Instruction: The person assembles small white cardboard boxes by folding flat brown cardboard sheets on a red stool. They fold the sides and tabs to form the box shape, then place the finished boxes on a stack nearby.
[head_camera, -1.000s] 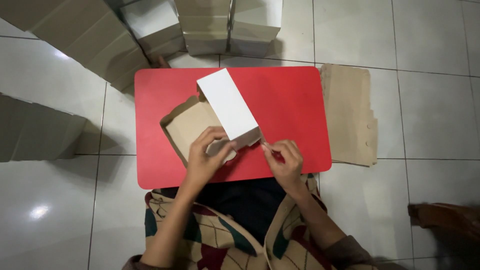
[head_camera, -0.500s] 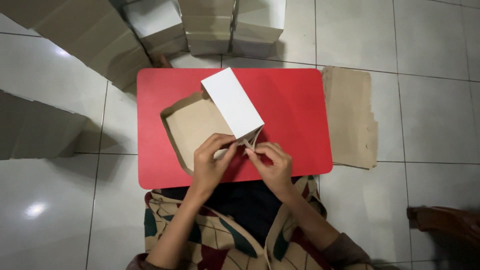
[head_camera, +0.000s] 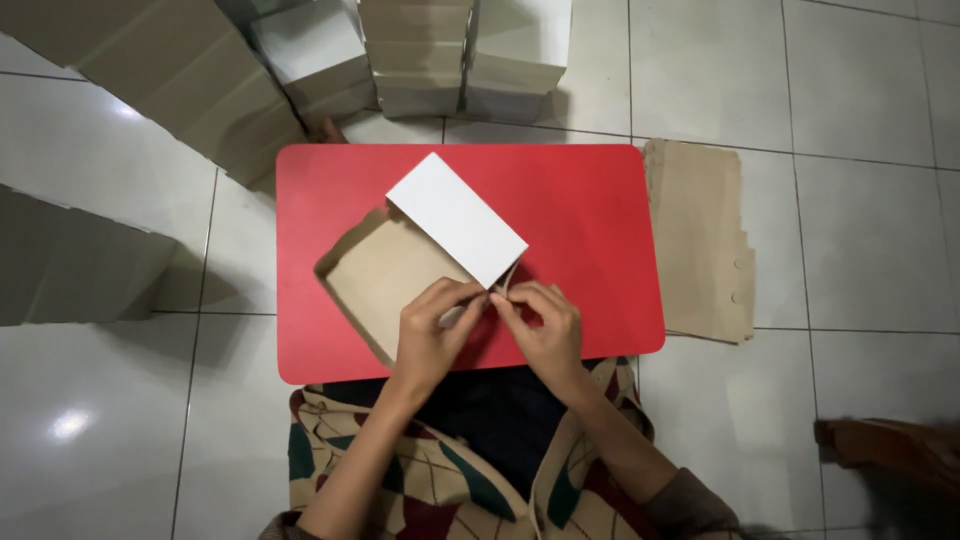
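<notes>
Near corner of the cardboard box (head_camera: 395, 280) is hidden under left hand (head_camera: 430, 335) and right hand (head_camera: 545, 330); fingertip grip there unreadable. Folded box stacks (head_camera: 460, 50) cut off at top edge. Brown object (head_camera: 890, 455) at lower right blurred, cropped, unidentifiable.

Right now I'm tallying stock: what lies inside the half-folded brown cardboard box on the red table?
The brown cardboard box shows only its bare floor. Its white flap covers the far corner, and the left hand and right hand hide the near corner.
</notes>
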